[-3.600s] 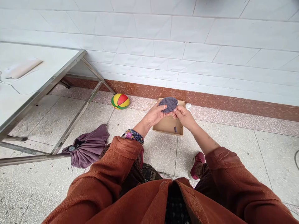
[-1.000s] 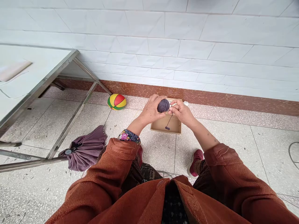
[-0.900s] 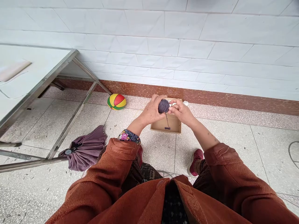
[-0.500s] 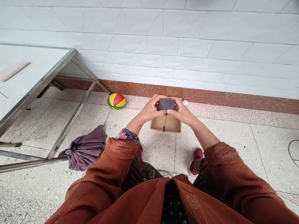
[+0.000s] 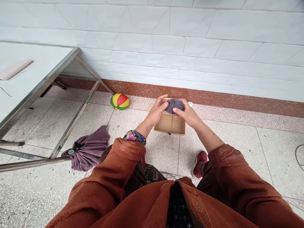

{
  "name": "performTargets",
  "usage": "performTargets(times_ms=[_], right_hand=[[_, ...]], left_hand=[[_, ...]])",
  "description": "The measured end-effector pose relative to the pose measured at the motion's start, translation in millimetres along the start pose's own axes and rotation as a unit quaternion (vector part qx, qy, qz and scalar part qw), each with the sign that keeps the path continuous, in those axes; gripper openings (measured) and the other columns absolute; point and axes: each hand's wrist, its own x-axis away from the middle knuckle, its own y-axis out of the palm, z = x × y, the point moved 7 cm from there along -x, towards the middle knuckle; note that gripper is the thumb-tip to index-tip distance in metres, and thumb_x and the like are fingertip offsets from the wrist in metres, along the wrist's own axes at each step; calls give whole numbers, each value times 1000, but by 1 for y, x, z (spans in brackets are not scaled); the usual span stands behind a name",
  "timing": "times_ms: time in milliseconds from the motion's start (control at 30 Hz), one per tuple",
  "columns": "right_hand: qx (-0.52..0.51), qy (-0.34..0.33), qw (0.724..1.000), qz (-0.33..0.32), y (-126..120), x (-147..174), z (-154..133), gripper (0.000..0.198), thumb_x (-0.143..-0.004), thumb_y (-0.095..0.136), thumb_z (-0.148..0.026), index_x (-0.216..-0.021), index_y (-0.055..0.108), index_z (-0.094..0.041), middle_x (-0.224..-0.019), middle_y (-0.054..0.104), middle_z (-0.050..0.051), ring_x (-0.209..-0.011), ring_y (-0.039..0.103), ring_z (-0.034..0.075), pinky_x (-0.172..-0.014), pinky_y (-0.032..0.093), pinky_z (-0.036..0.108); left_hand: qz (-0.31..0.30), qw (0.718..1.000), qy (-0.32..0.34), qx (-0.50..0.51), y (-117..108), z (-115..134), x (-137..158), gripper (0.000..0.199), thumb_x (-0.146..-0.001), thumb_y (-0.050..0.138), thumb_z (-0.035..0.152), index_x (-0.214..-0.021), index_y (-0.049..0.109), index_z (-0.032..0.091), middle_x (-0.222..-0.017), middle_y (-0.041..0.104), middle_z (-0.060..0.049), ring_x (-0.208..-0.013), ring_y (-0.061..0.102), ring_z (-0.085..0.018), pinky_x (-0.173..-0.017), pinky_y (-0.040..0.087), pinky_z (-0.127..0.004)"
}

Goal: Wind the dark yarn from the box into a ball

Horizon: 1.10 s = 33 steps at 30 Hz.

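A dark purple-grey ball of yarn (image 5: 173,105) is held between my two hands above a shallow cardboard box (image 5: 163,129). My left hand (image 5: 157,110) is curled at the ball's left side, its thumb against the yarn and one finger stretched out above. Gripping the right side is my right hand (image 5: 188,113), with the thumb across the front and the other fingers mostly hidden behind. A strand hangs from the ball over the box, and a small dark bit shows at the box's near edge.
Left on the floor sit a striped ball (image 5: 120,101) and a folded purple umbrella (image 5: 89,148) by the metal legs of a white table (image 5: 47,57). A tiled wall (image 5: 197,28) rises behind the box. At far right a dark cable (image 5: 296,155) curves.
The yarn ball has shifted slightly right and turned in my hands. My left hand has slid toward its left edge, and the hanging strand's end has dropped to the box's near edge.
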Motion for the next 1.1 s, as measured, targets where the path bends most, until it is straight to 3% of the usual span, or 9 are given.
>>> performTargets(times_ms=[67, 133, 267, 367, 500, 700, 833, 933, 1100], right_hand=[[-58, 0, 998, 14, -1, -4, 5, 53, -75, 79, -50, -115, 54, -27, -112, 63, 3, -87, 66, 18, -73, 61, 33], [-124, 6, 992, 27, -3, -9, 10, 50, -75, 79, -50, -112, 54, -28, -108, 65, 2, -82, 66, 15, -69, 60, 28], [-234, 44, 969, 69, -15, -18, 28, 48, -76, 78, -50, -110, 53, -28, -100, 67, 1, -78, 67, 14, -64, 58, 24], [-301, 81, 943, 116, -30, -23, 47, 44, -78, 76, -49, -108, 55, -26, -97, 68, 2, -75, 67, 12, -62, 58, 21], [-386, 126, 903, 141, -42, -26, 61, 37, -82, 70, -47, -106, 61, -19, -93, 69, 4, -69, 64, 10, -59, 58, 18], [-443, 144, 882, 72, -38, -31, 49, 38, -90, 62, -48, -110, 63, -16, -100, 70, 8, -70, 65, 8, -58, 57, 12], [-427, 184, 876, 124, -42, -37, 86, 34, -92, 61, -48, -105, 63, -16, -89, 70, 6, -68, 66, 9, -54, 58, 13], [-325, 312, 874, 184, -42, -26, 148, 25, -96, 59, -42, -100, 61, -17, -79, 69, 5, -64, 65, 11, -50, 57, 15], [-187, 442, 854, 200, -36, 0, 234, 16, -98, 58, -30, -98, 58, -14, -71, 66, 6, -54, 61, 12, -41, 50, 16]], left_hand=[[9, 998, -37, 55, 1, -22, 2, 69, -87, 41, 77, -126, 60, 24, -126, 65, -11, -113, 60, -25, -97, 46, -39], [-15, 995, -83, 61, 7, -45, 11, 80, -86, 29, 82, -118, 65, 19, -116, 70, -13, -105, 65, -25, -97, 45, -41], [-116, 977, -177, -9, 21, -83, 42, 65, -85, 55, 71, -114, 69, 15, -89, 75, -10, -92, 68, -22, -100, 42, -41], [-132, 968, -213, -34, 18, -98, 60, 48, -73, 79, 52, -102, 72, 14, -84, 74, -7, -86, 66, -18, -96, 44, -37], [-130, 963, -234, -34, 4, -103, 67, 40, -68, 83, 49, -82, 73, 13, -89, 74, -9, -88, 67, -19, -94, 46, -36], [-176, 946, -270, -12, 8, -110, 88, 42, -69, 82, 53, -84, 75, 14, -105, 75, -12, -99, 66, -22, -100, 43, -36], [-118, 924, -359, 57, 21, -134, 120, 52, -72, 76, 62, -74, 66, 11, -81, 72, -12, -85, 71, -23, -94, 48, -41], [-19, 918, -396, 27, 17, -154, 134, 46, -82, 67, 59, -83, 61, 13, -69, 66, -4, -67, 68, -17, -84, 51, -38], [78, 899, -425, -63, 0, -170, 138, 40, -85, 67, 32, -117, 53, 14, -91, 69, -7, -92, 68, -21, -90, 46, -36]])
